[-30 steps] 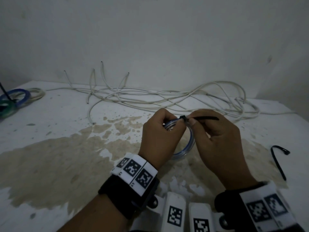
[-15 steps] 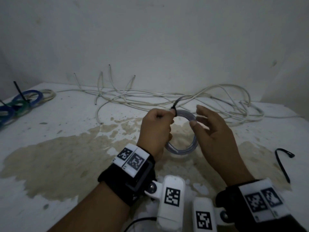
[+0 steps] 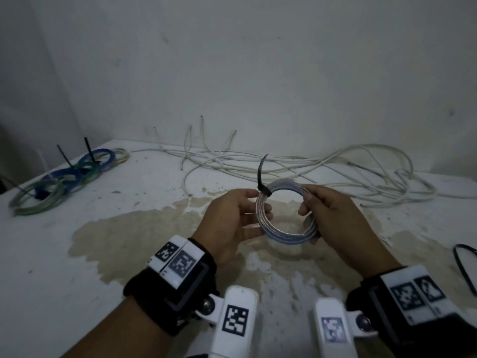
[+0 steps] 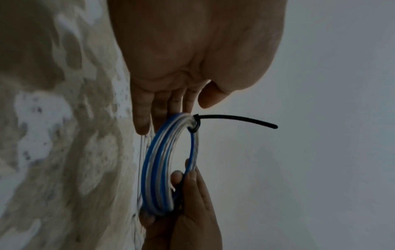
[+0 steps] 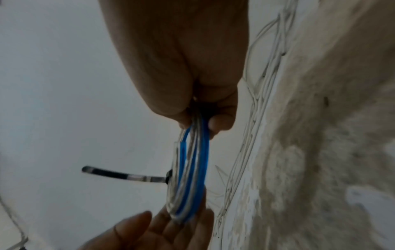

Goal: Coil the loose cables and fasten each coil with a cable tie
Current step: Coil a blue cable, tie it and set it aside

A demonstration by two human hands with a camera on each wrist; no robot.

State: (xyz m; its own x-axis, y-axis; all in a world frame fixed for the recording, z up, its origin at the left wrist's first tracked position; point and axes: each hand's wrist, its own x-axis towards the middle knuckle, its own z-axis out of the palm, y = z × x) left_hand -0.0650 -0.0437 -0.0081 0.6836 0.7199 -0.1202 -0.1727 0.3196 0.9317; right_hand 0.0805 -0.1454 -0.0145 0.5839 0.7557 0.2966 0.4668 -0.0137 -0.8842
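Item in hand: one blue-and-clear cable coil [image 3: 286, 211], which both hands are holding above the stained white table [image 3: 108, 267], in front of the person. One black cable tie [image 3: 262, 180] is sitting cinched around the coil's upper left rim, its free tail sticking up and away from the ring. The left hand [image 3: 233, 220] is lying slack with fingers nearly straight, fingertips touching the coil's left edge beside the tie; the left wrist view is showing the thumb apart from the strands. The right hand [image 3: 329, 215] is pinching the coil's right side between thumb and curled fingers, so it is carrying the ring. Step, as judged: this coil is appearing fastened and is being looked over or readied for setting down. The next move is likely calling for placing it with the finished coils and drawing one strand out of the loose heap without dragging the others. Count: finished coils [image 3: 64, 182] are lying at the table's far left, about five rings in blue, green and pale, overlapping so the number is uncertain, with two tie tails clearly standing up. One tangle of loose white cables [image 3: 296, 171] is sprawling along the wall; separate strands cannot be counted. One spare black cable tie [image 3: 463, 267] is lying at the right edge.
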